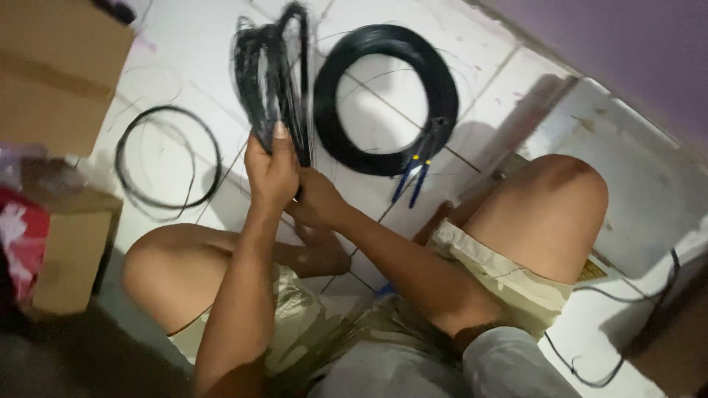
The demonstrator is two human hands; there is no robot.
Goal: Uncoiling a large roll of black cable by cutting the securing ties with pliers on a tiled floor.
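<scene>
- The bundle of thin black wire stands upright in front of me, raised above the tiled floor between my knees, its loops fanning out at the top and pinched together at the bottom.
- My left hand has its grip closed around the lower end of that bundle, thumb pressed flat on the front of the strands.
- My right hand sits just below and beside the left, touching it; its fingers curl inward at the base of the bundle, but I cannot tell whether they actually clamp the wire or only steady it.
- I judge the bundle light and springy: thin strands that want to splay apart, slick in their dark coating, not fragile but quick to tangle or kink.
- The best hold, as I read it, is low where the loops gather, with the whole hand wrapped round rather than fingertips only; taken higher, the loops would spread and slip.
- A thick coil of black wire lies flat on the floor just beyond, with blue-handled pliers resting against its near edge.
- A thinner loose ring of wire lies on the floor to the left, well apart.
- Cardboard boxes stand at the far left.
</scene>
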